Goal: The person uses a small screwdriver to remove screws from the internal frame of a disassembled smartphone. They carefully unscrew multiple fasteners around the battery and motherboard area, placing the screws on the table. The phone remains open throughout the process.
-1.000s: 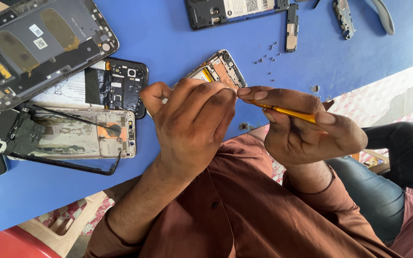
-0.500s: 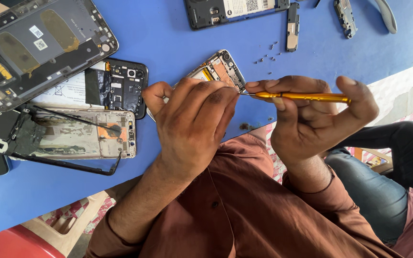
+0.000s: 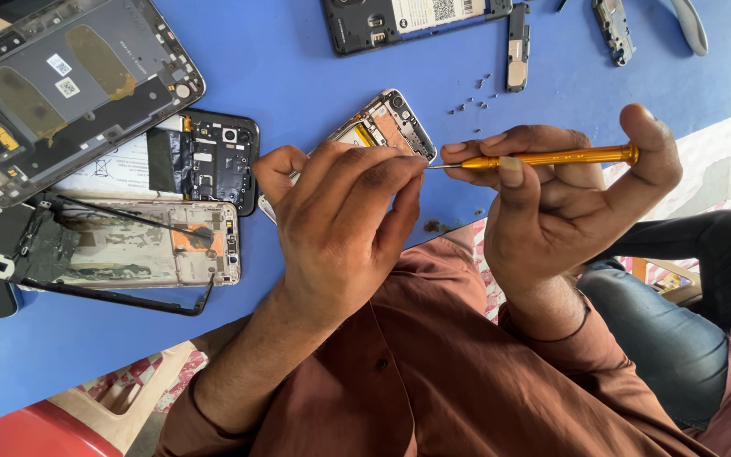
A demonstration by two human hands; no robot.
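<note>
While curled, right hand (image 3: 560,211) around screwdriver (image 3: 543,157)

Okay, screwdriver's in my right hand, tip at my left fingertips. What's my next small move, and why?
Probably lower the screwdriver tip onto the opened phone under your left hand. Your right hand holds it level, tip at the left fingertips, not yet on the phone.

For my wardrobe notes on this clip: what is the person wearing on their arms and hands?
Both hands, the left hand and the right hand, are bare: no gloves, and no rings or watch show. The forearms are uncovered too; reddish-brown shirt sleeves sit pushed up toward the elbows. A thin dark band circles the right wrist.
</note>
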